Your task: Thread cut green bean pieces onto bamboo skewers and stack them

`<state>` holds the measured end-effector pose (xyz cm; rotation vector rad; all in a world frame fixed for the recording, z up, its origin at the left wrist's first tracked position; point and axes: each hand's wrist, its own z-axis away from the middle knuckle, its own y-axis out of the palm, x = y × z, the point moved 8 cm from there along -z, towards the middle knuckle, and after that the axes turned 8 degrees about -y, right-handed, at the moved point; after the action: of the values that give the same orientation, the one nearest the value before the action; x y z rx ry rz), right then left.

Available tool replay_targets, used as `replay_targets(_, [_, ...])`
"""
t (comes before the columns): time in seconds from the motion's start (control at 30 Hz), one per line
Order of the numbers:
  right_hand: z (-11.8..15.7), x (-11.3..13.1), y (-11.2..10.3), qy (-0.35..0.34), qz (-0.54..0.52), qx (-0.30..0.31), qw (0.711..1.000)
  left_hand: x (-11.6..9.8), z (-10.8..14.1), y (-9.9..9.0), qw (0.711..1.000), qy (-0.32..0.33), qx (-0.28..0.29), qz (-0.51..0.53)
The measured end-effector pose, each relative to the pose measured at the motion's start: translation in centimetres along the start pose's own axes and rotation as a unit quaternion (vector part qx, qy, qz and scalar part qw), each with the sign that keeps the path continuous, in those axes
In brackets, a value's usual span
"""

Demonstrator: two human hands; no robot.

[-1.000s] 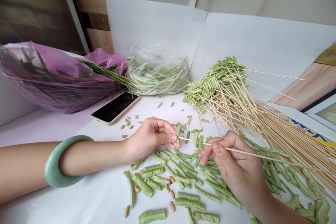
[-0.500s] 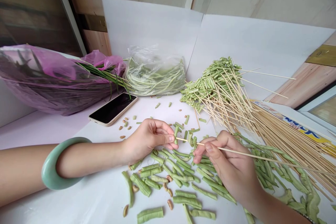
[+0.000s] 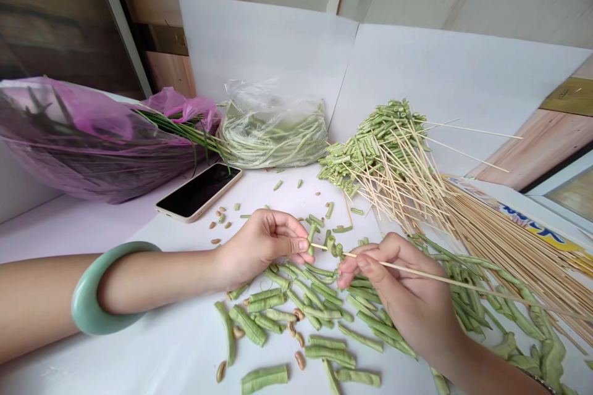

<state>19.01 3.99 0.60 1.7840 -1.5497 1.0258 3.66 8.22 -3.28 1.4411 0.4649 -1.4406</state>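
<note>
My left hand (image 3: 267, 239) has its fingers pinched on a short green bean piece (image 3: 312, 233) at the end of a thin, pale wooden skewer (image 3: 435, 274); my right hand (image 3: 404, 284) grips the shaft, a curled green piece (image 3: 332, 247) between them, above cut green pods (image 3: 265, 303) on the white bench (image 3: 176, 352)

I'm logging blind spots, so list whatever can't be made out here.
All in the head view:
Held skewer: its tip is hidden at the bean piece in the left hand; its other end is lost toward the right edge.
Purple bag: tinted film blurs the contents; the left edge cuts off one end.
Wrapper: sticks cover part of the print.
</note>
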Motion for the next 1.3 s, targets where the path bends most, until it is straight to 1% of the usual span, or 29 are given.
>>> replay_targets(0.17, [-0.1, 0.0, 0.3, 0.002, 0.019, 0.015, 1.0, 0.0, 0.3, 0.4, 1.0, -0.005, 0.012, -0.009])
replay_targets(0.33, [0.0, 0.1, 0.3, 0.003, 0.031, 0.015, 0.999, -0.1, 0.4, 0.6, 1.0, -0.005, 0.015, -0.006])
replay_targets(0.47, [0.3, -0.2, 0.2, 0.02, 0.026, 0.015, 0.999, -0.1, 0.3, 0.6, 1.0, -0.012, 0.014, 0.003])
replay_targets(0.63, [0.2, -0.4, 0.4, 0.025, 0.031, 0.01, 0.999, 0.0, 0.3, 0.9, 0.999, -0.016, 0.019, -0.02])
replay_targets(0.8, [0.1, -0.5, 0.4, 0.027, 0.037, 0.002, 0.999, 0.0, 0.3, 0.9, 0.999, -0.021, 0.014, -0.032])
replay_targets(0.97, [-0.2, 0.0, 0.4, 0.021, 0.044, 0.008, 0.999, 0.0, 0.4, 1.0, 0.998, -0.02, 0.025, -0.052])
replay_targets(1.03, [-0.5, 0.4, 0.3, 0.015, 0.048, 0.016, 0.999, -0.3, 0.4, 1.2, 0.997, 0.004, 0.028, -0.067])
replay_targets(1.13, [-0.8, 0.9, -0.4, 0.017, 0.049, 0.011, 0.999, -1.5, 0.8, 1.2, 0.993, 0.076, 0.011, -0.093])
replay_targets(1.17, [-1.0, 1.0, -0.8, 0.023, 0.046, 0.0, 0.999, -1.8, 1.0, 1.2, 0.99, 0.097, 0.003, -0.106])
replay_targets(1.23, [-1.3, 1.1, -1.9, 0.034, 0.039, -0.036, 0.998, -2.4, 1.3, 1.2, 0.981, 0.121, -0.011, -0.154])
replay_targets(1.3, [-1.7, 1.3, -3.1, 0.033, 0.046, -0.076, 0.995, -2.6, 1.6, 1.5, 0.961, 0.125, -0.022, -0.245])
